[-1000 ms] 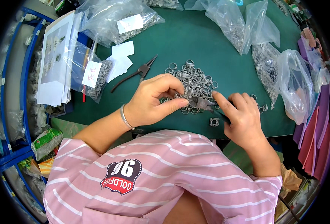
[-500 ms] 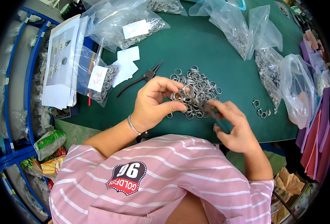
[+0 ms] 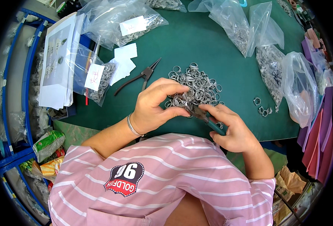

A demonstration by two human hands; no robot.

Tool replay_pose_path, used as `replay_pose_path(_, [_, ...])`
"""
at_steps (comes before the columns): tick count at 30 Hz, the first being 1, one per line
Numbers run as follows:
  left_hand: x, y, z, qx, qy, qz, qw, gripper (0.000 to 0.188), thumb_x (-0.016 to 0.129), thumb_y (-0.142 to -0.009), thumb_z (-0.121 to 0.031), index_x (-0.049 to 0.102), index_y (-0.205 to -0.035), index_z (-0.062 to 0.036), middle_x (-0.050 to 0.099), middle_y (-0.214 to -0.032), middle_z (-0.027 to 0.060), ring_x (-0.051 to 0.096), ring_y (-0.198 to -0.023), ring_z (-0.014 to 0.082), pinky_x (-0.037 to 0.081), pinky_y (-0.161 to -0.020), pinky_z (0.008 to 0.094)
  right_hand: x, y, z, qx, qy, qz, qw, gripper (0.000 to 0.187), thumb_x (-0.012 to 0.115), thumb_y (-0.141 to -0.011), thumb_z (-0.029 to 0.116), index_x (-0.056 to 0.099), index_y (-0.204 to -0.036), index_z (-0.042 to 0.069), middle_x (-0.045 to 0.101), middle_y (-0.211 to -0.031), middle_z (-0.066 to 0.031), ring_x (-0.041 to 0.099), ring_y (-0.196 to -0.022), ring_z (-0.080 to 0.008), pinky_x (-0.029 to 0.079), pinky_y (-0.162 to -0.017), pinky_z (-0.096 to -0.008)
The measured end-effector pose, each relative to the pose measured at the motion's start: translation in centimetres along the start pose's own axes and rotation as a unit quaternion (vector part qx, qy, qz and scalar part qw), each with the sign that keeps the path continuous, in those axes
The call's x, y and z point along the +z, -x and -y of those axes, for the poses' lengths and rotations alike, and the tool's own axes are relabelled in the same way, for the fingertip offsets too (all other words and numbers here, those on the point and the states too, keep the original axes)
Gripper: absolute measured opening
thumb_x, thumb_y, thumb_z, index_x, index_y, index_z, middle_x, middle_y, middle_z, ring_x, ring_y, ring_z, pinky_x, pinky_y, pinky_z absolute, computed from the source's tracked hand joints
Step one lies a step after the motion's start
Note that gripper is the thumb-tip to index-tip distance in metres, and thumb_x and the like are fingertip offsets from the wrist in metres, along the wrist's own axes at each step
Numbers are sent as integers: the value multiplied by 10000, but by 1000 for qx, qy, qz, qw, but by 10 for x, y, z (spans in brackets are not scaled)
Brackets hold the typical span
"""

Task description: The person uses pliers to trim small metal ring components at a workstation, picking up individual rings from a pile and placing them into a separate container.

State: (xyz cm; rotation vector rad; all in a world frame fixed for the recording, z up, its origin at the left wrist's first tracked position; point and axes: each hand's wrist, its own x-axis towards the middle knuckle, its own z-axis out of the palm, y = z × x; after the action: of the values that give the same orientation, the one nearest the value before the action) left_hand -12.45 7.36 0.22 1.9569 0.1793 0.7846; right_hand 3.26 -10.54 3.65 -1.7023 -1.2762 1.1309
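Observation:
Over a heap of small grey metal rings (image 3: 202, 84), my left hand (image 3: 149, 105) pinches one metal ring (image 3: 188, 97) between thumb and fingertips. My right hand (image 3: 236, 132) is closed around pliers (image 3: 215, 126) with green handles. Their jaws point left and reach the held ring near my left thumb tip; whether they grip it is too small to tell. A second pair of pliers (image 3: 147, 71), with pointed jaws and dark handles, lies on the green table beyond my left hand.
Clear bags of rings lie at the back left (image 3: 136, 28), left (image 3: 100, 81), back right (image 3: 238, 37) and right (image 3: 270, 67). White paper slips (image 3: 123, 64) lie near the left bag. A few loose rings (image 3: 264, 111) sit at the right. Blue shelving (image 3: 29, 86) stands at the far left.
My right hand has moved slightly left with the green-handled pliers, bringing their jaws to the ring in my left hand. The whole view has shifted a little.

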Motion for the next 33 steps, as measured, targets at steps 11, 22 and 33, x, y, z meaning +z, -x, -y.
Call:
replay_pose_path(11, [-1,3,4,-49,129,39,990,416,792,-633,-13,542,-965,6,607,-966,122,616,-871,185,523,-786,291,1,0,-4,-6,-11,14,1000,613,583,-625,-38,539,-1223,87,465,-763,-54,473,-696,-173,412,-621,-283])
replay_pose_path(22, [-3,10,6,-141,206,46,967,434,776,-646,49,510,-987,10,558,-1009,128,564,-910,165,494,-737,274,3,1,-5,-45,58,-66,995,651,571,-589,-57,524,-1228,59,494,-808,-94,496,-745,-245,421,-673,-324])
replay_pose_path(33, [5,11,2,-128,124,-25,984,455,854,-585,-117,541,-897,-6,561,-920,75,575,-783,121,514,-682,236,16,0,-6,-81,285,-189,936,772,634,-516,-26,491,-1265,95,493,-975,-128,469,-913,-298,317,-821,-411])
